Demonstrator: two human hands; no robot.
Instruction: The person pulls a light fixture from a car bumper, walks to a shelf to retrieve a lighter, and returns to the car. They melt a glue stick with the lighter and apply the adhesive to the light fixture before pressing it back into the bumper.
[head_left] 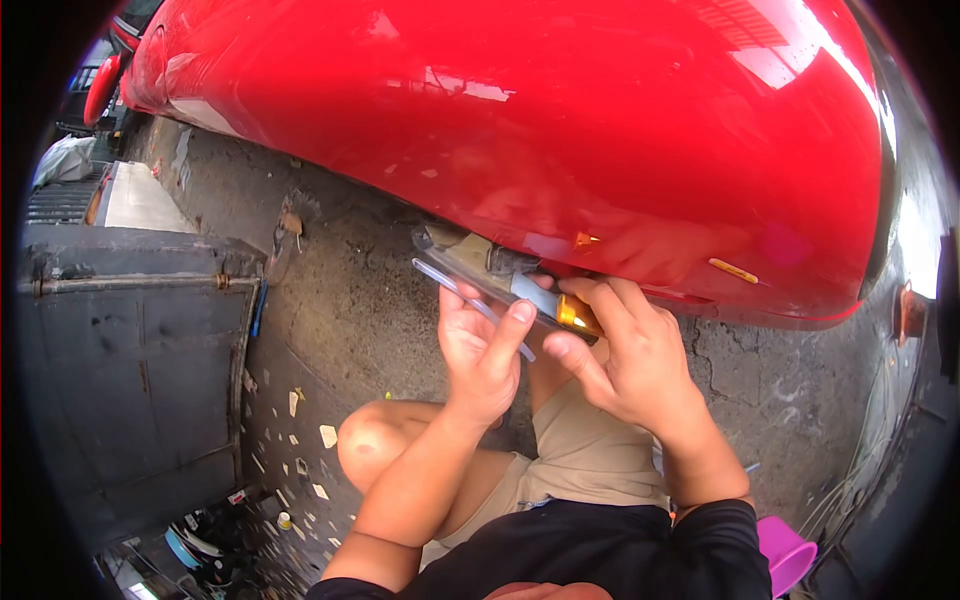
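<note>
My left hand [483,355] is closed around a thin, pale, see-through plastic strip [450,283], thumb on top and fingers beneath. Just beyond it lies a longer clear plastic piece [465,262], slanting from upper left down to my right hand. My right hand [630,350] curls its fingers and thumb round a shiny gold-amber cylindrical piece [574,312] at the near end of this clear piece. Part of the amber piece is hidden by my fingers. Both hands are close below the lower edge of a glossy red car body panel [520,130].
A small orange marker [735,270] sits on the red panel at right. To the left stands a dark metal panel [135,370]. Scattered pale chips [328,436] lie on the rough concrete floor [340,270]. A pink plastic container [787,553] is at lower right, by my side.
</note>
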